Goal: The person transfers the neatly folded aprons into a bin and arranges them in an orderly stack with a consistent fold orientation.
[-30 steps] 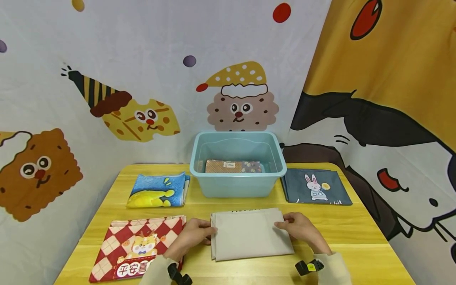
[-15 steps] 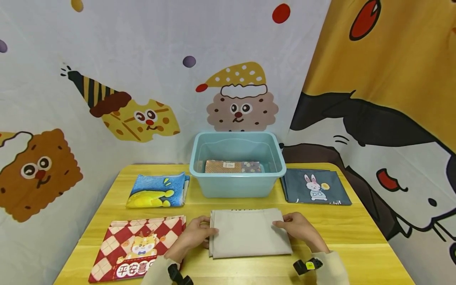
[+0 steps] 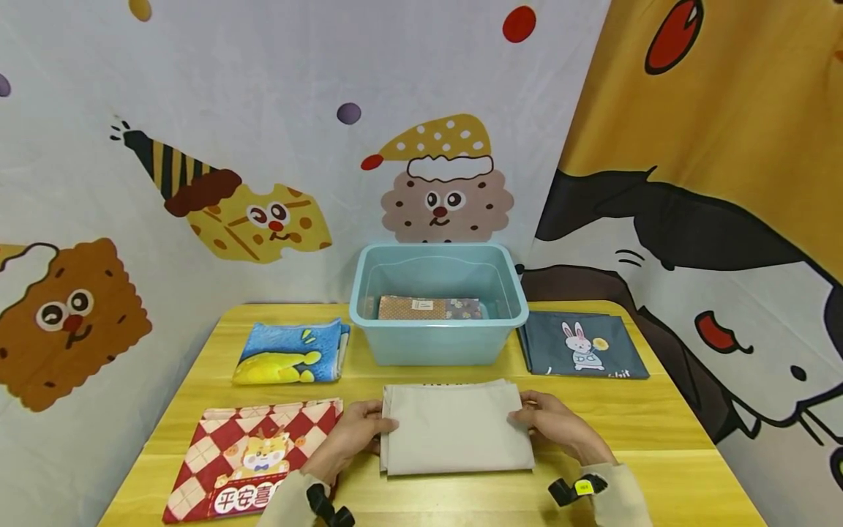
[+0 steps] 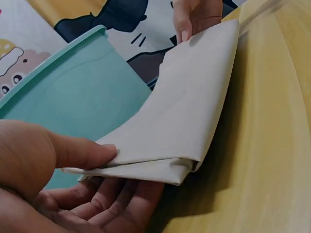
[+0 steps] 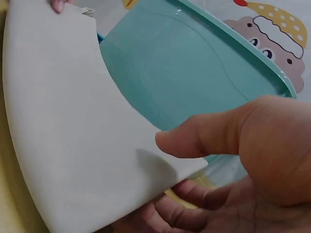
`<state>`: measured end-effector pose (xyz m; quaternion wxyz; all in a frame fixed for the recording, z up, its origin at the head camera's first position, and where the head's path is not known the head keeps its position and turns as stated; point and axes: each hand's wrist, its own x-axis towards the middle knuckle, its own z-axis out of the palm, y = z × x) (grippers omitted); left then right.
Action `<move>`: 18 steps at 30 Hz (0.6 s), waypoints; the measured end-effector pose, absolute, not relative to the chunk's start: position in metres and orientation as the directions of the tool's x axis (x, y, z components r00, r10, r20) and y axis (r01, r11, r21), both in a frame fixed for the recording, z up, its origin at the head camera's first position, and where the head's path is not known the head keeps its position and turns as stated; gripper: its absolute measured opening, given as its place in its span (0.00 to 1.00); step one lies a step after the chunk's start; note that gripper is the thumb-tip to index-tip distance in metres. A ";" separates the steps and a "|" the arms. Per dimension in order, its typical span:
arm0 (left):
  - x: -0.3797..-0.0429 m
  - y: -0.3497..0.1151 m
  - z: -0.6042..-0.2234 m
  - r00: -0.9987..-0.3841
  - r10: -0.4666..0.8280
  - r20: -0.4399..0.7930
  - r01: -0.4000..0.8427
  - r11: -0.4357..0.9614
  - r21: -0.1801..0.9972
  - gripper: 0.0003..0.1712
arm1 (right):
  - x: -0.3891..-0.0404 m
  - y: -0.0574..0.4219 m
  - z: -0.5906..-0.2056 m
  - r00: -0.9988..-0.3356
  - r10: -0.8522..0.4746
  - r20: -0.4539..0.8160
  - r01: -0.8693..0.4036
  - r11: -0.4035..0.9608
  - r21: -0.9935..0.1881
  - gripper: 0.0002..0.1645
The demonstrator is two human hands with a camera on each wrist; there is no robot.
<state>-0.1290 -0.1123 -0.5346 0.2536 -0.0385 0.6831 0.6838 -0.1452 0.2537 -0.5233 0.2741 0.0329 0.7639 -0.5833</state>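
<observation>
A folded beige cloth (image 3: 457, 432) with dark lettering along its far edge is held between both hands in front of the bin. At its left edge my left hand (image 3: 357, 432) grips it, thumb (image 4: 92, 151) on top and fingers (image 4: 116, 204) beneath. My right hand (image 3: 560, 424) holds the opposite edge the same way, its thumb (image 5: 194, 138) over the cloth and the other fingers under it. In the left wrist view the cloth casts a shadow on the table and its folded layers show at the near corner.
A light blue bin (image 3: 435, 344) stands behind the cloth, with a patterned folded item (image 3: 421, 308) inside. On the table (image 3: 408, 505) lie a blue and yellow folded cloth (image 3: 290, 353), a red checked one (image 3: 253, 454) and a dark one with a rabbit (image 3: 586, 345).
Both hands keep their grip on the beige cloth. It has shifted slightly left and away from me, and its outline has straightened. The bin and other cloths have stayed put.
</observation>
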 end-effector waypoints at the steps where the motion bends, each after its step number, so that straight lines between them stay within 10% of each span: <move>1: -0.129 -0.113 -0.534 -0.868 0.299 -0.397 -0.402 0.047 0.914 0.32 | -0.145 0.255 -0.524 -0.843 -0.287 -0.454 0.369 0.305 -0.878 0.35; 18: -0.132 -0.122 -0.522 -0.883 0.330 -0.332 -0.383 -0.100 0.918 0.36 | -0.144 0.264 -0.514 -0.763 -0.543 -0.350 0.415 0.004 -0.910 0.40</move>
